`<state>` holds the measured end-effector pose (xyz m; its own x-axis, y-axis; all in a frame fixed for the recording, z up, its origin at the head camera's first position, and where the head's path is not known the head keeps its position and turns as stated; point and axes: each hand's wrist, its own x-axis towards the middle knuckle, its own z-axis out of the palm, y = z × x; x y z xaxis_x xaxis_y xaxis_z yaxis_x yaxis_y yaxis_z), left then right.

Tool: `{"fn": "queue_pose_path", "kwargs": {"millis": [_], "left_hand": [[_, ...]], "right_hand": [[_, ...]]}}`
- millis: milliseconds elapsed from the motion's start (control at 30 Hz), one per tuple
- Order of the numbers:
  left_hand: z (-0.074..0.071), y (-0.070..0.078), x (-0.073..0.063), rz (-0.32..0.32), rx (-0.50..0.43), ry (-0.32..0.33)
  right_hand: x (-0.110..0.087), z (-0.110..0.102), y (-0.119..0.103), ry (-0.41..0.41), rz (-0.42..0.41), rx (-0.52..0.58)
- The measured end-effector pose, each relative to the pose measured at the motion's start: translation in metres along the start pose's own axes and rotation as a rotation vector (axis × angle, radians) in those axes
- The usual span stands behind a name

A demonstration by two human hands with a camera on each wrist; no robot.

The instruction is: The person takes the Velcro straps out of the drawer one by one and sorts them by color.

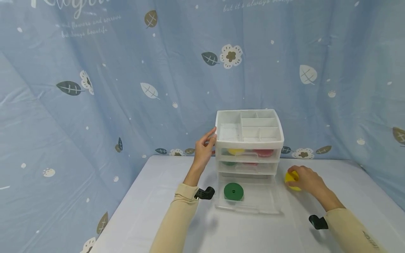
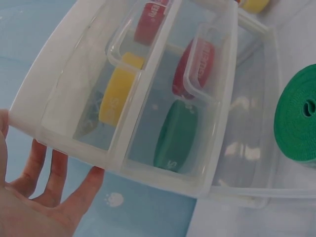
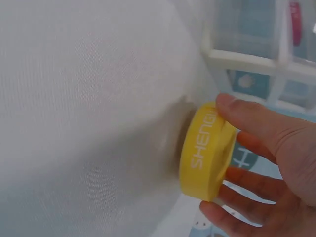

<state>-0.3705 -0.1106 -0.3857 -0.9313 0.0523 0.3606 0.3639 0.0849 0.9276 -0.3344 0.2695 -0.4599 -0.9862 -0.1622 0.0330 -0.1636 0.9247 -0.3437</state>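
A white drawer unit (image 1: 250,144) with clear drawers stands on the table. My left hand (image 1: 203,151) touches its upper left side, fingers fairly straight; the left wrist view shows the fingertips along the casing's edge. The bottom drawer (image 1: 257,196) is pulled out, with a green roll of strap (image 1: 233,191) lying flat at its left. To the right of the unit, my right hand (image 1: 307,180) grips a yellow roll of strap (image 3: 200,153) between thumb and fingers. White lettering runs along its rim. The roll stands tilted at the tabletop; whether it touches is unclear.
Behind the closed top drawer front are a yellow roll (image 2: 118,94) and a red roll (image 2: 150,22). The closed middle drawer holds a green roll (image 2: 177,136) and another red roll (image 2: 195,66). The unit's top tray (image 1: 230,131) has several compartments. A blue patterned curtain (image 1: 183,70) hangs behind.
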Motion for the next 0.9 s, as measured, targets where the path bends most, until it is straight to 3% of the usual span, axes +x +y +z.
{"fn": "queue_pose_path", "kwargs": {"millis": [400,900], "left_hand": [[0.001,-0.001,0.0,0.006,-0.012,0.004],[0.001,-0.001,0.0,0.0,0.002,0.015]], "right_hand": [[0.026,0.013,0.006,0.016,-0.001,-0.031],[0.041,0.018,0.014,-0.008,0.018,-0.008]]}}
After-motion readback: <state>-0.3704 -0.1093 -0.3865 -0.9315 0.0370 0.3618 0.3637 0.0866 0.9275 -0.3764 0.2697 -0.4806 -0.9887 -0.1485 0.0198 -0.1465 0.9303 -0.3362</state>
